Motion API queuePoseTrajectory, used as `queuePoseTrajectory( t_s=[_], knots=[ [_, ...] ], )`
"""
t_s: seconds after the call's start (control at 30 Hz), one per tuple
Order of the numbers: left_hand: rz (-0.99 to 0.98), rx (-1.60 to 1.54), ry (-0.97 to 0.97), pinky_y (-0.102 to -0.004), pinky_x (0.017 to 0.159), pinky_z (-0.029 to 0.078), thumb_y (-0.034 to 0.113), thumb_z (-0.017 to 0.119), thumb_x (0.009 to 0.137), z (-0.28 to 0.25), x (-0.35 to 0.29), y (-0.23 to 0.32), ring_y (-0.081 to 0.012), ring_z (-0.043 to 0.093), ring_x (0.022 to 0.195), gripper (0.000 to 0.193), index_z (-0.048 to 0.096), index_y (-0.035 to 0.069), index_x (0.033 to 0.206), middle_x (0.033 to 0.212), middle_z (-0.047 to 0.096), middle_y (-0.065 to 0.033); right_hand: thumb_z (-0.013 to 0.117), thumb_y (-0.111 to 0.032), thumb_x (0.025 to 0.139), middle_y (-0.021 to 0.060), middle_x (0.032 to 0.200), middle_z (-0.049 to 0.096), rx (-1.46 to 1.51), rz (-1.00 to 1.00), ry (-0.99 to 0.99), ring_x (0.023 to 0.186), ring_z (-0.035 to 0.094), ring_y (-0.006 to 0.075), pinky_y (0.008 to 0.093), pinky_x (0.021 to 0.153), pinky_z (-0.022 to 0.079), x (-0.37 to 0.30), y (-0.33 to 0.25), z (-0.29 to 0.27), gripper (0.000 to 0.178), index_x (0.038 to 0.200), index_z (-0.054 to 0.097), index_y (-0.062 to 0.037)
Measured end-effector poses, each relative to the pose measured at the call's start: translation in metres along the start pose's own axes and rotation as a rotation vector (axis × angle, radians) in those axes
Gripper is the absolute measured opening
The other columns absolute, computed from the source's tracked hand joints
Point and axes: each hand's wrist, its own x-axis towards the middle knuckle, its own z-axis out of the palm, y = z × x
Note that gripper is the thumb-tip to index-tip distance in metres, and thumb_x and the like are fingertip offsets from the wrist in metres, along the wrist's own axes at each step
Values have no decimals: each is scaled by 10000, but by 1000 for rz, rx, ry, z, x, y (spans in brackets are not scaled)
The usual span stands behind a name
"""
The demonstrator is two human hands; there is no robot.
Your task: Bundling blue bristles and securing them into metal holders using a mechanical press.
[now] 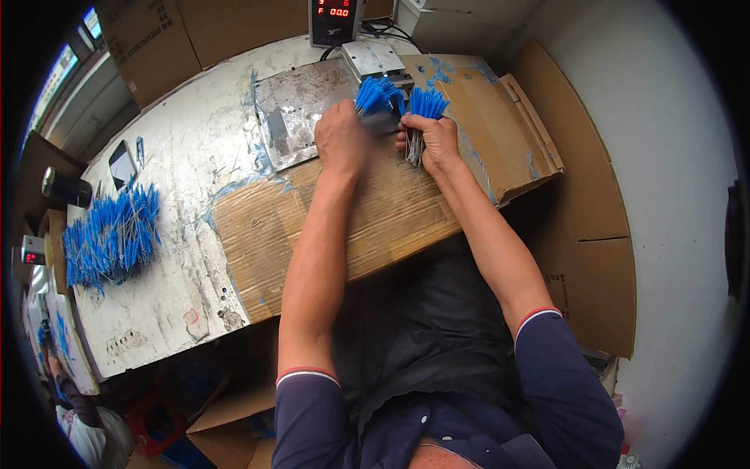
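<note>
My right hand (436, 142) is closed around a bundle of thin, pale wire-like pieces with blue tips (429, 103). Their blue ends fan out above the fist and the bare ends hang below it. Just to the left, my left hand (341, 139) is closed at the lower end of a second blue-tipped bundle (376, 95). Its fingertips are partly hidden and slightly blurred. Both bundles are over a worn metal plate (301, 98) and a small metal device (371, 59) at the back of the table.
A large pile of blue-tipped pieces (113, 234) lies on the white table (176, 266) at left, near a phone (122, 165) and a dark cylinder (66, 187). Taped cardboard (258, 234) covers the front edge. A red digital display (334, 19) stands behind. Another person (94, 430) is at lower left.
</note>
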Motion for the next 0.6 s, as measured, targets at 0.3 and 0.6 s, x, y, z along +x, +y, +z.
queuePoseTrajectory(
  t_s=[0.3, 0.6],
  knots=[
    [-269, -326, 143, -464, 704, 515, 96, 652, 902, -4, 5, 3, -378, 684, 804, 105, 613, 42, 983, 860, 696, -173, 716, -3, 796, 112, 750, 684, -113, 18, -199, 586, 674, 181, 319, 505, 587, -10, -6, 9, 112, 886, 663, 36],
    [-347, -715, 52, -301, 655, 494, 143, 701, 938, -6, 4, 14, -121, 645, 730, 129, 698, 50, 1028, 820, 718, -56, 726, -15, 805, 107, 755, 681, -93, -2, -229, 604, 683, 200, 317, 506, 585, -14, 2, 18, 137, 909, 657, 41]
  ],
)
